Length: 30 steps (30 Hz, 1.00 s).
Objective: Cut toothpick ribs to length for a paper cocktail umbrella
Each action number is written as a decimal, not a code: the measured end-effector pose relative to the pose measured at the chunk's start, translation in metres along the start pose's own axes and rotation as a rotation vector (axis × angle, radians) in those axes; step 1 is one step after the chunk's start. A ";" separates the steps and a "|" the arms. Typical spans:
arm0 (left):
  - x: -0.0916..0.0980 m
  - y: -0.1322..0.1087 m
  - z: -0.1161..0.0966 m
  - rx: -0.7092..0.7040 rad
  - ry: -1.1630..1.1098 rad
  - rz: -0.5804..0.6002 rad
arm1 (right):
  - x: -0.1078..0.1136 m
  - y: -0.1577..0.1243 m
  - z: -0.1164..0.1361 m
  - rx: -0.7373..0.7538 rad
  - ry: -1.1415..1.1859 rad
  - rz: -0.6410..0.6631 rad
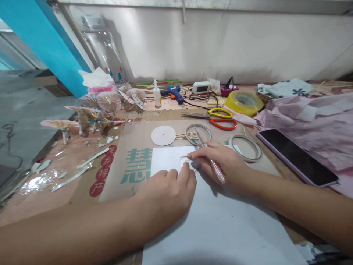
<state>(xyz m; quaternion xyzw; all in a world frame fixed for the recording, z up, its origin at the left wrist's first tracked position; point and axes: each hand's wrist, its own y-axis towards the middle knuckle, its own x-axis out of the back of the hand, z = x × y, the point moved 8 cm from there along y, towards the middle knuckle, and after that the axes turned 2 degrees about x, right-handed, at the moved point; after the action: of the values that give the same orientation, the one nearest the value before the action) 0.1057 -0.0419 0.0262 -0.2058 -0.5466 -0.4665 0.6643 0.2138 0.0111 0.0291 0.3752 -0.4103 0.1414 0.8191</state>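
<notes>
My left hand (168, 191) rests knuckles-up on a white sheet of paper (220, 221), its fingers curled and pressing on something small that I cannot make out. My right hand (220, 162) holds a pink pen (209, 156), which lies along the hand with one end pointing away from me, and its fingertips pinch a small clear object (186, 159) on the sheet, right beside the left fingertips. The sheet lies on a flattened cardboard box (132, 147) with green and red print.
A white paper disc (163, 135) with thin sticks, two tape rings (198, 134) (246, 146), scissors (217, 118), a yellow tape roll (244, 102), a glue gun (172, 92) and a glue bottle (157, 95) lie beyond. Small paper umbrellas (107, 105) stand left. A phone (296, 156) on pink cloth lies right.
</notes>
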 end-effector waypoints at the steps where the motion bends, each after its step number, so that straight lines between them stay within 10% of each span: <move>1: 0.000 0.000 0.000 0.001 0.001 -0.003 | 0.000 0.000 0.000 0.001 -0.006 -0.004; 30: -0.003 0.001 0.002 0.046 0.046 0.079 | 0.001 0.003 0.001 -0.019 -0.003 0.019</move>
<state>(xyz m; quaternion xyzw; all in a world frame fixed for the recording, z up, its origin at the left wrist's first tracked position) 0.1057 -0.0390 0.0239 -0.2012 -0.5333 -0.4319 0.6990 0.2129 0.0124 0.0314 0.3635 -0.4164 0.1446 0.8207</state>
